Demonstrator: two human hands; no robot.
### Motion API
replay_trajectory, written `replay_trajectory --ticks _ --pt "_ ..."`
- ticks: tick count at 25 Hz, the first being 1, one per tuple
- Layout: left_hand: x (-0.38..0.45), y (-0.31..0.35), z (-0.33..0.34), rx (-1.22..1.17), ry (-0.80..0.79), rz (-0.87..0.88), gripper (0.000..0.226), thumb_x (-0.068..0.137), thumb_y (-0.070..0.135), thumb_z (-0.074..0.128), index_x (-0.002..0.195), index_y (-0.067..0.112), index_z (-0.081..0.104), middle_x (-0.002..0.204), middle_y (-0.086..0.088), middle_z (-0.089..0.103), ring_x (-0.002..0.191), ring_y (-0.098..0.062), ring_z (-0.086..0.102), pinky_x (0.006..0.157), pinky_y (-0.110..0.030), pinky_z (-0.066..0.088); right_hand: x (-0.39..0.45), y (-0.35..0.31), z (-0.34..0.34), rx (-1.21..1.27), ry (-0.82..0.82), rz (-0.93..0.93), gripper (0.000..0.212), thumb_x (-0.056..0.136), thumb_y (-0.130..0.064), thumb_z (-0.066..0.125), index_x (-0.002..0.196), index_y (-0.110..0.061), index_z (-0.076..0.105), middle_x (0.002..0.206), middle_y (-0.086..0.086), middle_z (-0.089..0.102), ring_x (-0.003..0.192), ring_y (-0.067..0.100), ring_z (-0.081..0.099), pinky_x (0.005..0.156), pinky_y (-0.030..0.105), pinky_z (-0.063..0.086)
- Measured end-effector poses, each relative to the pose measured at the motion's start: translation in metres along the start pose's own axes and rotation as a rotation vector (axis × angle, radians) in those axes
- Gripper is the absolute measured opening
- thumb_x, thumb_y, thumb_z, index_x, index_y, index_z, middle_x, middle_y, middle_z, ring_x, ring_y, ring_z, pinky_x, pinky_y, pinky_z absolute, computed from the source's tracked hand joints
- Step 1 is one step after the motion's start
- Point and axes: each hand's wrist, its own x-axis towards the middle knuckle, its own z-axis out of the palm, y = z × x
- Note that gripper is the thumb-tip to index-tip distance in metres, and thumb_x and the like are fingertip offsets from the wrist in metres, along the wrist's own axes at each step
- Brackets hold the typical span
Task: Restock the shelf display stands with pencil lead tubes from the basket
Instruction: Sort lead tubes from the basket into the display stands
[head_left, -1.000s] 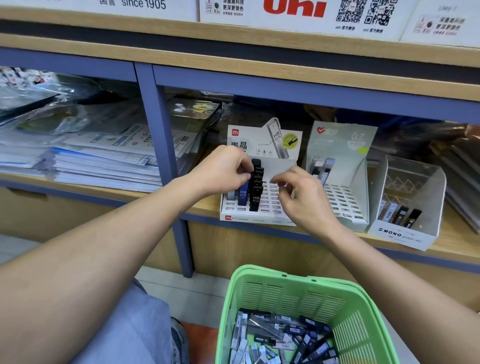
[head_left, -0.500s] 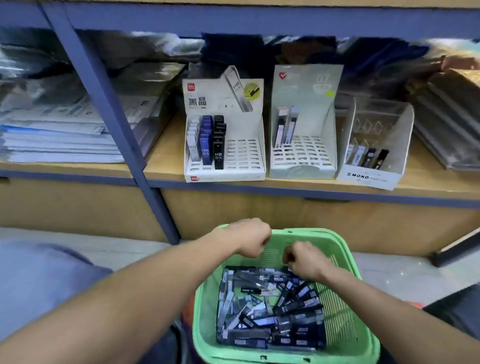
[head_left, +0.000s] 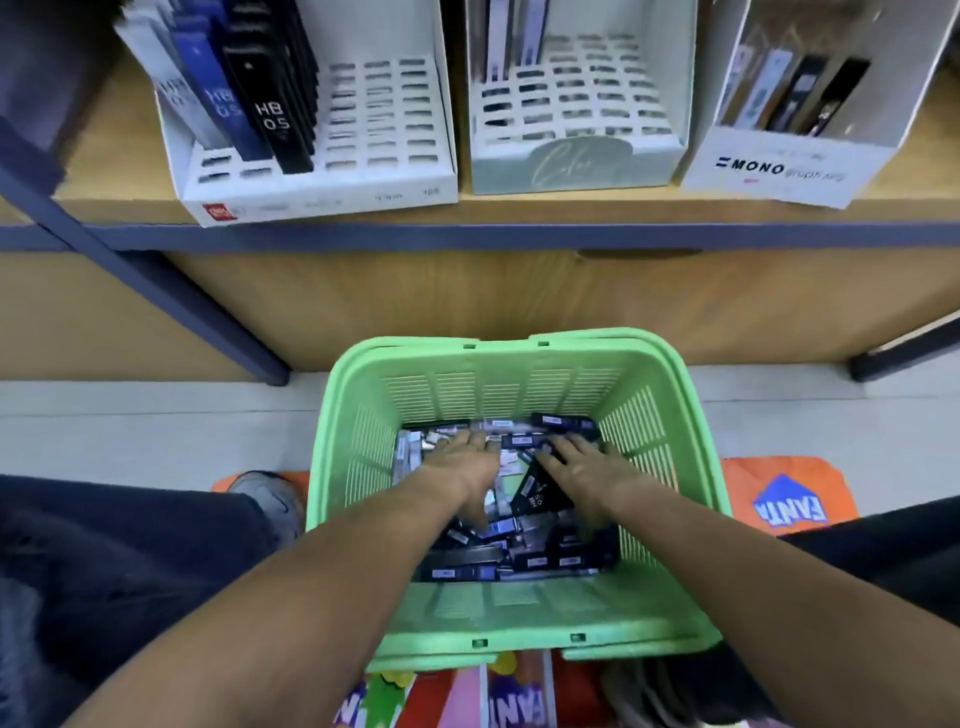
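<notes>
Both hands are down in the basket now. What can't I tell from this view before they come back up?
- Head view: whether the left hand or right hand holds a tube; their backs hide the palms.
- Tubes beneath the hands: covered, labels blurred.
- Display stands: tops cut off by the upper edge.

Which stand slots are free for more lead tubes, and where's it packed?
Free: white stand slots right of the black HB 0.5 tubes; most of the teal stand grid. Crowded: green basket floor, both hands among tubes.
</notes>
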Motion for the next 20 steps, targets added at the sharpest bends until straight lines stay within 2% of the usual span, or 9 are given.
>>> replay_trajectory --ticks 1,2,4,7,11,14,17,19,20 --pt "0.005 0.001 0.007 0.034 -0.022 0.01 0.117 0.076 0.042 0.085 0.161 0.008 0.012 0.168 -0.015 0.008 0.154 -0.036 0.011 0.124 -0.048 0.015 0.004 -0.001 0.007 -0.072 -0.019 -0.009 0.13 0.077 -0.03 0.086 0.16 -0.023 -0.014 0.168 0.009 -0.016 0.155 0.034 -0.007 0.122 0.06 0.014" --pt "0.008 0.004 0.014 0.055 -0.039 0.022 0.127 0.074 0.049 0.085 0.161 0.007 0.003 0.169 -0.016 0.002 0.155 -0.036 0.003 0.125 -0.05 0.008 0.008 -0.002 0.014 -0.134 -0.029 -0.012 0.133 0.077 -0.028 0.086 0.159 -0.024 -0.018 0.167 0.01 -0.02 0.155 0.035 -0.01 0.121 0.063 0.012" --pt "0.013 0.014 0.026 0.076 -0.046 0.032 0.13 0.074 0.051 0.085 0.161 0.007 -0.001 0.167 -0.019 -0.001 0.155 -0.038 0.001 0.125 -0.052 0.007 0.012 -0.006 0.025 -0.234 -0.017 -0.008 0.128 0.082 -0.024 0.082 0.157 -0.024 -0.021 0.165 0.013 -0.026 0.154 0.036 -0.013 0.119 0.067 0.01" --pt "0.015 0.026 0.037 0.057 -0.003 0.005 0.119 0.076 0.042 0.085 0.159 0.008 0.008 0.162 -0.02 0.01 0.15 -0.038 0.014 0.122 -0.054 0.022 0.014 -0.01 0.039 -0.287 0.051 -0.011 0.117 0.09 -0.02 0.073 0.157 -0.025 -0.022 0.165 0.014 -0.026 0.154 0.04 -0.006 0.118 0.068 0.016" --pt "0.013 0.032 0.053 -0.016 -0.008 -0.07 0.118 0.071 0.037 0.09 0.155 0.009 0.012 0.149 -0.021 0.024 0.137 -0.038 0.031 0.109 -0.05 0.041 0.02 -0.018 0.049 -0.242 0.093 -0.027 0.119 0.085 -0.032 0.077 0.158 -0.024 -0.017 0.166 0.013 -0.012 0.149 0.045 0.007 0.114 0.066 0.027" --pt "0.016 0.031 0.057 -0.071 0.037 -0.126 0.118 0.07 0.037 0.091 0.154 0.013 0.011 0.143 -0.019 0.03 0.132 -0.036 0.038 0.104 -0.05 0.044 0.03 -0.023 0.042 -0.13 0.074 0.008 0.124 0.077 -0.044 0.083 0.159 -0.027 -0.009 0.164 0.013 -0.005 0.146 0.043 0.013 0.107 0.06 0.036" --pt "0.022 0.025 0.057 -0.223 0.096 -0.155 0.111 0.072 0.034 0.089 0.151 0.016 0.013 0.142 -0.018 0.043 0.133 -0.035 0.044 0.11 -0.053 0.04 0.037 -0.026 0.036 0.03 0.103 0.064 0.11 0.077 -0.047 0.082 0.155 -0.026 0.008 0.157 0.013 0.011 0.14 0.038 0.021 0.099 0.052 0.046" --pt "0.023 0.02 0.058 -0.382 0.164 -0.203 0.097 0.073 0.029 0.089 0.141 0.018 0.021 0.125 -0.012 0.057 0.116 -0.031 0.057 0.103 -0.051 0.047 0.04 -0.028 0.032 0.089 0.112 0.086 0.1 0.078 -0.047 0.08 0.151 -0.023 0.016 0.153 0.014 0.018 0.138 0.039 0.025 0.094 0.049 0.052" --pt "0.023 0.017 0.058 -0.473 0.214 -0.236 0.085 0.074 0.027 0.087 0.131 0.019 0.025 0.11 -0.008 0.061 0.1 -0.028 0.063 0.092 -0.047 0.053 0.041 -0.03 0.031 0.136 0.109 0.105 0.096 0.079 -0.05 0.078 0.15 -0.021 0.019 0.153 0.015 0.021 0.137 0.039 0.027 0.094 0.049 0.054"
